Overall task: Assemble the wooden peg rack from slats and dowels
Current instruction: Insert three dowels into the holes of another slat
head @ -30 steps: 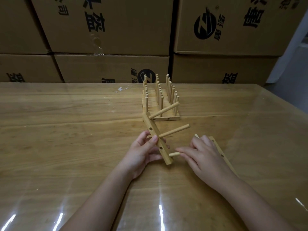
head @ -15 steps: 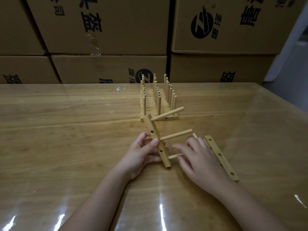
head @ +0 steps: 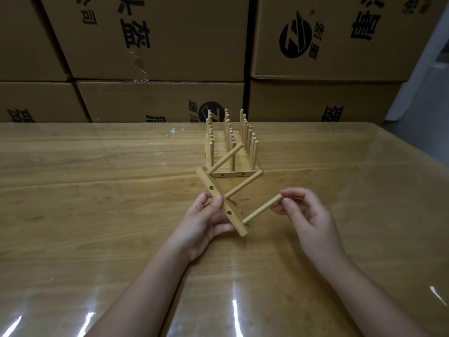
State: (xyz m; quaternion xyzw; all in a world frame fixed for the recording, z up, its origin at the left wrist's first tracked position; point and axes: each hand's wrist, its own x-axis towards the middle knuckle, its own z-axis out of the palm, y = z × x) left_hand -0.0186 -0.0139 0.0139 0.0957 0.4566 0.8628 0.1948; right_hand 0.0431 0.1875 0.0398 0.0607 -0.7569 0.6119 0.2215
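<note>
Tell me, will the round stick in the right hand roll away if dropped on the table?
Probably, if loose: the dowel is round and the table looks flat and glossy. It seems stiff and light; the right hand pinches one end and it doesn't sag. Its other end meets the slat, which may hold it.

Tilted slat [head: 222, 205], three dowels [head: 262, 208] inserted

pale wood slat [head: 221, 203], brown cartons [head: 155, 37], perhaps black-printed
</note>
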